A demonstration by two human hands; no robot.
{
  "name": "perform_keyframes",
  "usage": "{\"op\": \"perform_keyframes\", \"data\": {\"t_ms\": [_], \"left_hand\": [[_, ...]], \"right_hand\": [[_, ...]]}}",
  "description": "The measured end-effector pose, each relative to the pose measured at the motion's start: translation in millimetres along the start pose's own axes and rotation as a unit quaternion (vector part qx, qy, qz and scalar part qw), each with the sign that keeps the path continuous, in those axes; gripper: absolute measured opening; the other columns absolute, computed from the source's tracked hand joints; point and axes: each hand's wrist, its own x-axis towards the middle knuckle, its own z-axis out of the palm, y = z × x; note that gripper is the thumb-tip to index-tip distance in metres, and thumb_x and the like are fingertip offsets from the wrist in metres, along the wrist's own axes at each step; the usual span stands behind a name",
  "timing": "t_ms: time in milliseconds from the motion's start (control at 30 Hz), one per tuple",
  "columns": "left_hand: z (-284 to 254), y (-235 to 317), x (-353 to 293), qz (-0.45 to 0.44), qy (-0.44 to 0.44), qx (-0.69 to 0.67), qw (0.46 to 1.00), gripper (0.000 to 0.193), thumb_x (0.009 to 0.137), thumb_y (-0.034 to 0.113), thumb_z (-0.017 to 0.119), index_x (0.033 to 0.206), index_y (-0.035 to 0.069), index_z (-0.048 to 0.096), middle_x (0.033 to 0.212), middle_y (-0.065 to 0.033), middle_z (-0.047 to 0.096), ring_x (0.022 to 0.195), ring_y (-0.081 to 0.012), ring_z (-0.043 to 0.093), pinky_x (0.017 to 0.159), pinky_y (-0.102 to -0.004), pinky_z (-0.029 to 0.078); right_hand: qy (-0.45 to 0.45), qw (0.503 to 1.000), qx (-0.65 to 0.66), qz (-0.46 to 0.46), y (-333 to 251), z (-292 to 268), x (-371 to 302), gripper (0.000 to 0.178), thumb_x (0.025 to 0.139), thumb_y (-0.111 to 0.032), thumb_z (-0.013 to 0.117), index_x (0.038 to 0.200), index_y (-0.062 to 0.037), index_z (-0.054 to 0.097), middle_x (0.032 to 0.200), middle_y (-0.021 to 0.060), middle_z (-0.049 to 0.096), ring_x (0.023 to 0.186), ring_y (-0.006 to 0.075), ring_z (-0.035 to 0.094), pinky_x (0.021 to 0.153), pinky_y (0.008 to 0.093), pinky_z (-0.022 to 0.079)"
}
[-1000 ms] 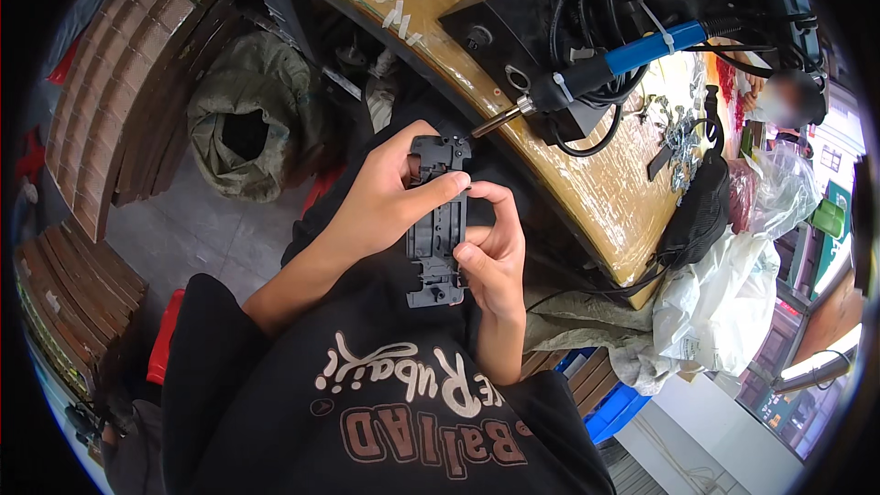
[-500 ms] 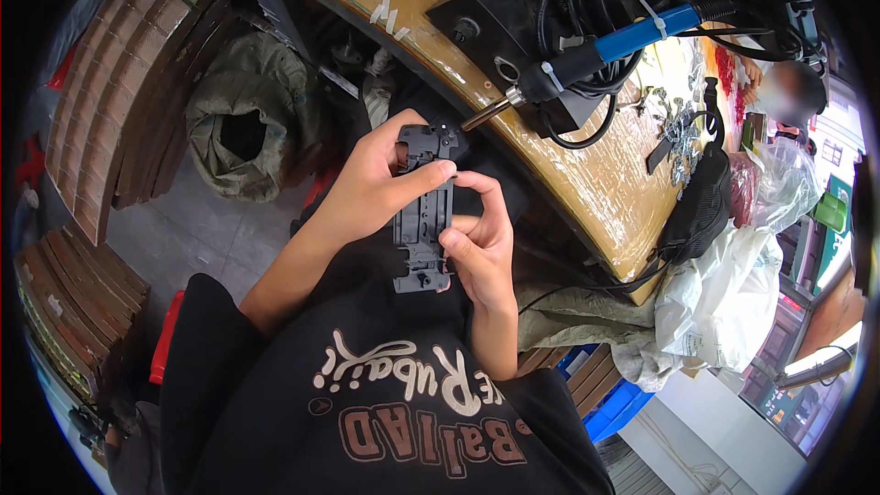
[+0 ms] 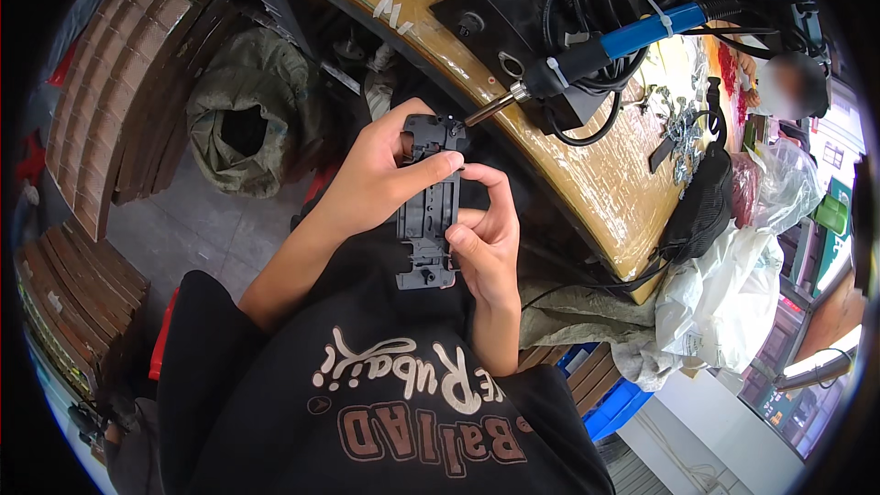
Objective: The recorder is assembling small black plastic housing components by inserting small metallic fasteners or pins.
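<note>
A dark grey plastic chassis (image 3: 427, 225), shaped like the underside of a toy car, is held between both hands above my lap. My left hand (image 3: 380, 174) grips its upper part, with the thumb laid across its face. My right hand (image 3: 488, 243) pinches the lower right edge between thumb and bent fingers. Just beyond the chassis's upper right corner is the metal tip of a blue-handled soldering iron (image 3: 587, 55). Tip and corner look very close; whether they touch I cannot tell. Part of the chassis is covered by my fingers.
The iron rests across a black box (image 3: 513, 14) with coiled cable, on a film-covered table (image 3: 568, 192). Small dark metal parts (image 3: 678, 142) lie farther right. An open sack (image 3: 247, 119) and stacked brown trays (image 3: 124, 82) stand left. Another person sits at the far right.
Both hands have shifted the chassis slightly right and up, bringing its top corner nearer the iron's tip. The grips look the same.
</note>
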Motion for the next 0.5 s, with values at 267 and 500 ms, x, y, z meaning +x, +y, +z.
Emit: {"op": "perform_keyframes", "data": {"t_ms": [267, 500], "left_hand": [[0.5, -0.4, 1.0, 0.014, 0.011, 0.008, 1.000, 0.016, 0.077, 0.007, 0.062, 0.084, 0.003, 0.048, 0.073, 0.0011, 0.053, 0.065, -0.0022, 0.050, 0.055, -0.0173, 0.040], [-0.8, 1.1, -0.2, 0.011, 0.014, 0.013, 1.000, 0.018, 0.077, 0.007, 0.062, 0.086, 0.003, 0.048, 0.074, 0.0007, 0.053, 0.066, -0.0022, 0.050, 0.056, -0.0172, 0.041]], "right_hand": [[-0.004, 1.000, 0.003, 0.008, -1.0, -0.6, 0.6, 0.049, 0.079, -0.002, 0.060, 0.116, -0.0040, 0.027, 0.071, 0.0120, 0.061, 0.051, 0.0091, 0.053, 0.045, 0.0176, 0.041], [-0.014, 1.000, 0.013, 0.009, 0.9, -0.9, 2.2, 0.049, 0.079, -0.002, 0.059, 0.116, -0.0041, 0.027, 0.070, 0.0121, 0.060, 0.050, 0.0095, 0.053, 0.043, 0.0178, 0.041]]}}
